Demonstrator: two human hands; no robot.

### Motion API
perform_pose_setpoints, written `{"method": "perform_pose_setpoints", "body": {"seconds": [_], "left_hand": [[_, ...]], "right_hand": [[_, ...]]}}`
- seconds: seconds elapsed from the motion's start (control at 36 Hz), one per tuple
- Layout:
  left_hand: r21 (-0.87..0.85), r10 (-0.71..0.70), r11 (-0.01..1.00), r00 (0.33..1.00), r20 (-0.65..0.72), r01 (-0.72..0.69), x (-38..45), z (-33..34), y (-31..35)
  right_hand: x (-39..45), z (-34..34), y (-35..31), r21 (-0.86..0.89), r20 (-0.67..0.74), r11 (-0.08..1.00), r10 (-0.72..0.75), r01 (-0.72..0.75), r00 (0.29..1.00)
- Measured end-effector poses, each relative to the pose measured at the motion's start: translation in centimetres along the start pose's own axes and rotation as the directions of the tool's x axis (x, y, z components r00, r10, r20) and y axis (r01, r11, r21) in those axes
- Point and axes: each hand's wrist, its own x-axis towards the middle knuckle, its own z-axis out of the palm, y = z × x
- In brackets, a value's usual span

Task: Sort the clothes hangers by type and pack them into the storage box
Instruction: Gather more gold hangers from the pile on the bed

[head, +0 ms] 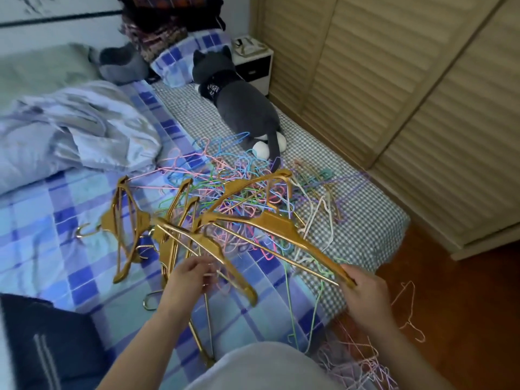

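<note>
- On the bed (84, 220), over the blue checked sheet, lies a mixed heap of hangers: thick gold hangers (126, 220) toward the near left and a tangle of thin coloured wire hangers (239, 175) behind them, reaching to the grey checked strip at the bed's right side.
- More thin wire hangers (365, 364) have spilled onto the wooden floor (464, 305) at the bed's near right corner.
- The right hand (363, 291) has its grip clamped on the end of one arm of a gold hanger (275, 223), which is raised above the pile and slants up to the left.
- The left hand (191, 280) has its fingers curled around the arm of a second gold hanger (225, 266); thin wires cross near the fingers, and whether any is caught in that grip cannot be told.
- Judged from this, the step in hand is the sorting: gold hangers are being pulled free of the wire tangle. It looks to be early, since most of the pile is still mixed.
- No storage box can be made out; a dark object (42, 342) at the lower left is too unclear to name.
- The next move likely calls for lifting the gold hangers clear without dragging snagged wires along, then stacking them with their hooks aligned.
- A grey plush cat (239, 105) lies beyond the heap, beside the slatted wardrobe doors (394, 80).
</note>
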Motion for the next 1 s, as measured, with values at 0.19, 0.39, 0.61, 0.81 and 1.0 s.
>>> {"method": "perform_pose_setpoints", "body": {"seconds": [0.19,0.39,0.61,0.81,1.0], "left_hand": [[-0.114,0.043,0.992,0.991,-0.126,-0.058,-0.7,-2.0,0.1],[-0.1,-0.068,0.993,0.992,-0.11,0.057,-2.4,-4.2,-1.7],[-0.071,-0.098,0.994,0.978,-0.186,0.086,-3.4,-5.6,-2.8],[0.337,0.382,0.897,0.887,-0.261,-0.287,-3.0,-6.7,-0.1],[0.143,0.155,0.978,0.988,-0.018,-0.15,-5.0,-6.7,1.6]], "right_hand": [[0.6,4.0,-3.4,-0.178,0.094,0.982,-0.046,0.062,0.995],[1.2,8.3,-4.1,-0.314,0.207,0.942,0.19,-0.118,0.96],[2.6,7.3,-3.8,-0.058,0.071,0.99,0.13,-0.126,0.989],[6.5,4.6,-4.2,-0.1,0.357,0.903,-0.359,0.417,0.862],[8.8,7.3,-6.3,0.06,0.556,0.631,-0.664,0.773,0.499]]}}
